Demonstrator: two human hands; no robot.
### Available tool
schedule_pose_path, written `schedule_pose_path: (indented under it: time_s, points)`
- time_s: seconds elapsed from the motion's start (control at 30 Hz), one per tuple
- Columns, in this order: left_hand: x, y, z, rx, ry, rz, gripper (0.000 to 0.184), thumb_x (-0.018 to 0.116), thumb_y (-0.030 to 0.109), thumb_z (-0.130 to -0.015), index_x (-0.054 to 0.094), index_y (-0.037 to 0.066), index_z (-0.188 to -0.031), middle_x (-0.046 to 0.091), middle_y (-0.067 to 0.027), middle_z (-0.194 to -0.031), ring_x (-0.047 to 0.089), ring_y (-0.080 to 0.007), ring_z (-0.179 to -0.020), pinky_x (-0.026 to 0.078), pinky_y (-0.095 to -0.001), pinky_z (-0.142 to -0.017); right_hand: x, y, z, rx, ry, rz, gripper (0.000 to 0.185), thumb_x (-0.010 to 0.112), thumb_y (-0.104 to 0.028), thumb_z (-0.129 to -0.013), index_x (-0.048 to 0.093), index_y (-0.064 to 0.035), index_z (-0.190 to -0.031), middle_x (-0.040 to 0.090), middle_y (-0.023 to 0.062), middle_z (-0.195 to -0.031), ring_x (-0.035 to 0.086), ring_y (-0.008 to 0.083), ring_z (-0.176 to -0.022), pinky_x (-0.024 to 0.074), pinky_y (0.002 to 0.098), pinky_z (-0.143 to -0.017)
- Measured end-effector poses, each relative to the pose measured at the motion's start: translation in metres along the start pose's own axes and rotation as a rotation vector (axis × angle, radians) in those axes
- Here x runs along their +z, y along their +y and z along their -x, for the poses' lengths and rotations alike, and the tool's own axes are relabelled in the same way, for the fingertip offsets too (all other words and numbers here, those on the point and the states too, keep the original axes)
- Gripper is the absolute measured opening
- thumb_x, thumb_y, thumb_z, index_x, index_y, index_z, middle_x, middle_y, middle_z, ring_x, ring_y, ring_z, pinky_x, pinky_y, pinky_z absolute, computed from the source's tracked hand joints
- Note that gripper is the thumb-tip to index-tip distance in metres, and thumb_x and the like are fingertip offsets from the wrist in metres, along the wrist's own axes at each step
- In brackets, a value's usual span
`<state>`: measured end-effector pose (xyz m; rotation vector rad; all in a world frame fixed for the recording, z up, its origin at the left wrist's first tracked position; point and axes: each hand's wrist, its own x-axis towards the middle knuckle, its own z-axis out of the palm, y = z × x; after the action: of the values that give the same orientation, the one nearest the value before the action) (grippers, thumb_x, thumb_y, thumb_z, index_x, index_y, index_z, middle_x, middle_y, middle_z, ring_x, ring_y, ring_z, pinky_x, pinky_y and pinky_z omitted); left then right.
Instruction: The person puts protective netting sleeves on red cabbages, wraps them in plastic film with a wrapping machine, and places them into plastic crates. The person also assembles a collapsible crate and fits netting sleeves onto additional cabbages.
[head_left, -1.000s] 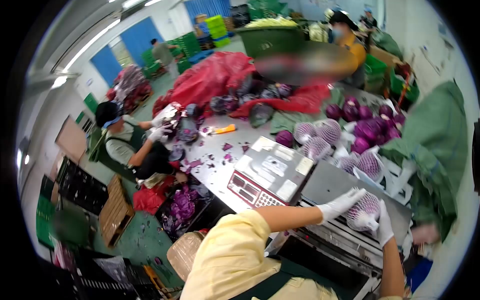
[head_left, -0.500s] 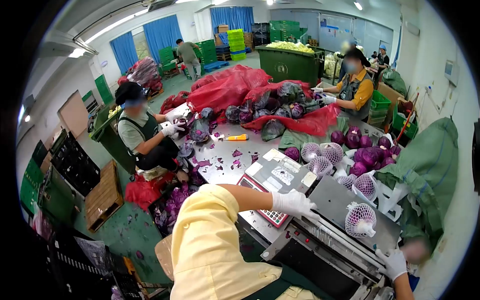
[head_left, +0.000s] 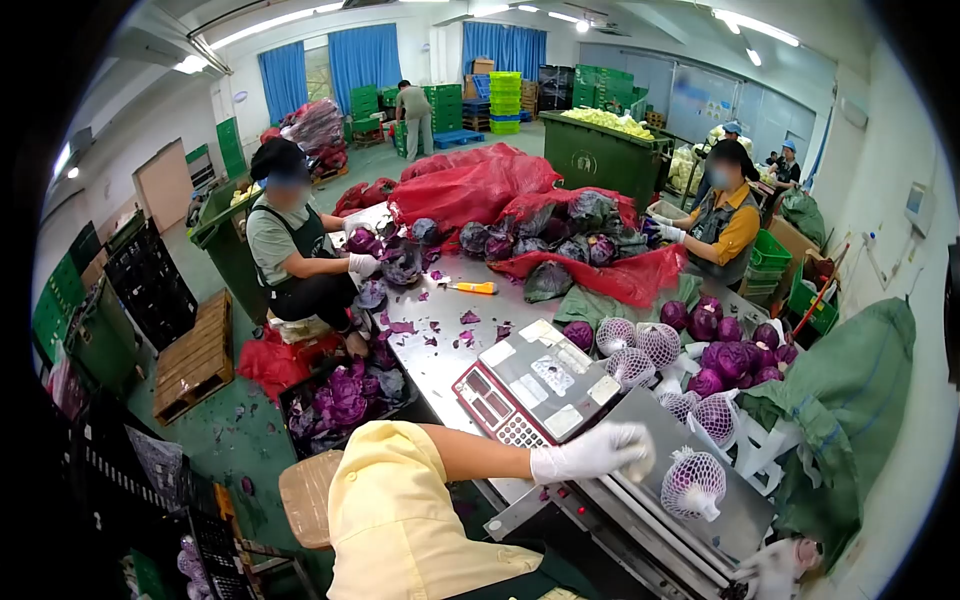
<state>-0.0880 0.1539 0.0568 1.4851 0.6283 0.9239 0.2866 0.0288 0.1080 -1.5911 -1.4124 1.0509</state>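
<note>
My left hand (head_left: 592,453), in a white glove, is raised over the near edge of the wrapping machine (head_left: 615,515), beside the digital scale (head_left: 540,375). Its fingers look curled, but motion smears their tips, so whether they hold anything is unclear. A netted purple cabbage (head_left: 693,484) lies on the machine's metal plate (head_left: 645,425), to the right of that hand. Down at the plate's lower right end, my right hand (head_left: 768,572) is a gloved blur with its fingers unreadable.
Several netted cabbages (head_left: 658,343) and bare purple cabbages (head_left: 735,365) sit beyond the plate. An orange-yellow cutter (head_left: 472,287) lies on the steel table (head_left: 425,345) among leaf scraps. Co-workers in white gloves handle cabbages at the left (head_left: 300,240) and far right (head_left: 720,215). A green sack (head_left: 850,400) stands at right.
My left hand has lifted off the machine's long bar, its fingers going from stretched out to curled. My right hand has moved and blurred near the plate's end. The camera view has shifted.
</note>
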Motion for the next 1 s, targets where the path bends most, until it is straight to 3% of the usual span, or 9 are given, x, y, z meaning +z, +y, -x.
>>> schedule_pose_path:
  time_s: [0.1,0.23,0.3,0.37,0.47,0.53,0.63,0.8,1.0]
  points:
    - [-0.015,0.018,-0.042,0.354,-0.038,-0.401,0.037,0.063,0.009,-0.086,0.052,0.004,-0.121,0.062,-0.0147,-0.111,0.062,-0.0280,-0.099,0.049,-0.0347,-0.087,-0.032,0.038,-0.057,-0.249,0.199,-0.364,0.010,0.058,-0.010,-0.091,0.058,-0.0005,-0.090,0.063,0.0083,-0.091,0.062,0.0128,-0.080,0.0465,0.0291,-0.063]
    - [-0.001,-0.047,-0.099,0.416,-0.397,-0.892,0.129,0.089,0.021,-0.052,0.008,0.013,-0.153,0.019,-0.0228,-0.154,0.038,-0.0347,-0.135,0.033,-0.0404,-0.111,0.005,0.099,-0.143,-0.603,0.196,0.838,0.027,0.051,-0.002,-0.090,0.053,0.0011,-0.117,0.056,0.0157,-0.114,0.056,0.0269,-0.105,0.0443,0.0333,-0.086]
    - [0.017,-0.092,-0.102,0.326,-0.426,-0.493,0.130,0.088,0.022,-0.053,0.006,0.016,-0.153,0.031,-0.0246,-0.148,0.043,-0.0364,-0.131,0.035,-0.0394,-0.109,0.039,0.099,-0.153,-0.693,-0.126,1.190,0.044,0.048,0.002,-0.088,0.047,0.0014,-0.132,0.048,0.0233,-0.135,0.049,0.0353,-0.124,0.0406,0.0349,-0.101]
    - [0.024,-0.087,-0.108,0.133,-0.452,-0.459,0.121,0.085,0.029,-0.061,0.008,0.017,-0.152,0.045,-0.0229,-0.139,0.049,-0.0360,-0.126,0.038,-0.0399,-0.107,0.074,0.126,-0.149,-0.433,-0.092,0.362,0.064,0.058,-0.003,-0.083,0.030,0.0048,-0.140,0.050,0.0232,-0.130,0.051,0.0361,-0.121,0.0404,0.0350,-0.102]
    - [0.034,-0.066,-0.108,-0.347,-0.230,-0.277,0.090,0.066,0.055,-0.080,0.022,0.014,-0.147,0.052,-0.0195,-0.132,0.056,-0.0310,-0.118,0.040,-0.0384,-0.104,0.072,0.137,-0.156,-0.343,-0.178,0.126,0.071,0.069,-0.010,-0.075,0.036,0.0040,-0.136,0.057,0.0175,-0.122,0.056,0.0246,-0.112,0.0414,0.0325,-0.100]
    - [0.039,-0.080,-0.107,-0.300,-0.240,-0.215,0.086,0.062,0.056,-0.082,0.023,0.014,-0.146,0.053,-0.0186,-0.131,0.057,-0.0289,-0.115,0.044,-0.0373,-0.099,0.065,0.107,-0.138,-0.366,-0.284,0.197,0.077,0.071,-0.014,-0.074,0.031,0.0039,-0.138,0.056,0.0183,-0.124,0.058,0.0256,-0.111,0.0446,0.0341,-0.096]
    - [0.065,-0.084,-0.073,-0.576,-0.411,0.251,0.081,0.048,0.070,-0.085,0.035,0.011,-0.140,0.054,-0.0161,-0.128,0.058,-0.0257,-0.112,0.051,-0.0348,-0.087,0.072,0.026,-0.062,-0.246,-0.370,-0.079,0.059,0.074,-0.022,-0.077,0.051,0.0018,-0.125,0.063,0.0070,-0.113,0.058,0.0154,-0.101,0.0446,0.0266,-0.089]
    - [0.116,-0.078,0.022,-1.006,-0.874,0.720,0.082,0.044,0.075,-0.084,0.045,0.010,-0.135,0.056,-0.0147,-0.126,0.058,-0.0245,-0.110,0.052,-0.0330,-0.084,0.077,0.076,0.065,0.668,-0.474,-0.544,0.044,0.057,-0.020,-0.091,0.047,-0.0037,-0.131,0.058,0.0129,-0.122,0.058,0.0251,-0.109,0.0502,0.0405,-0.088]
    - [0.096,-0.138,0.088,-1.207,-0.888,0.768,0.080,0.048,0.071,-0.086,0.049,0.006,-0.133,0.058,-0.0140,-0.124,0.058,-0.0223,-0.109,0.050,-0.0323,-0.089,0.132,0.201,0.118,0.622,-0.545,-0.658,0.037,0.056,-0.020,-0.093,0.048,-0.0041,-0.126,0.056,0.0079,-0.119,0.054,0.0213,-0.110,0.0412,0.0328,-0.096]
